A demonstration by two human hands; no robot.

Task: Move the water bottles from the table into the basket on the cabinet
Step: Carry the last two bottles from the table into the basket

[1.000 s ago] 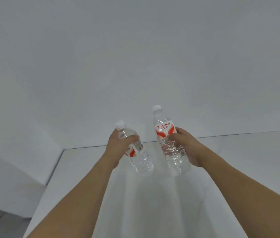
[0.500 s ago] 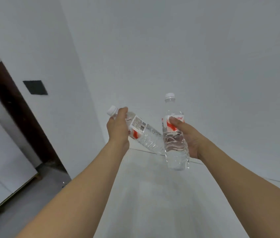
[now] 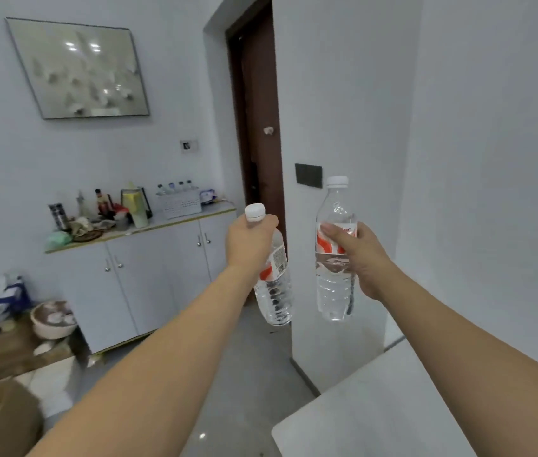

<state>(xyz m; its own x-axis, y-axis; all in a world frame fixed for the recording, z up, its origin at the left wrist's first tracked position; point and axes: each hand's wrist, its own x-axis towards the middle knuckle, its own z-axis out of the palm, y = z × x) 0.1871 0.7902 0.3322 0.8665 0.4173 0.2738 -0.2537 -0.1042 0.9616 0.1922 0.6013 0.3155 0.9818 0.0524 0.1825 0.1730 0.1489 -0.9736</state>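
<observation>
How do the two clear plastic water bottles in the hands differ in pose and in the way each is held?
The clear plastic bottle in the left hand leans, its base swung to the right; the clear plastic bottle in the right hand stands upright. The left hand grips near the white cap; the right hand wraps the red-and-white label, lower down. The left bottle sits lower in view. Both are capped, sealed-looking and clear.

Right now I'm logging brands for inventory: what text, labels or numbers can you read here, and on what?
"...ba": tail of a red brand word on the label of the bottle in the right hand; fingers cover the rest.
Barcode with fine print on the label of the bottle in the left hand: too blurred to read.
Bottles in the basket on the cabinet: too small to read.
</observation>
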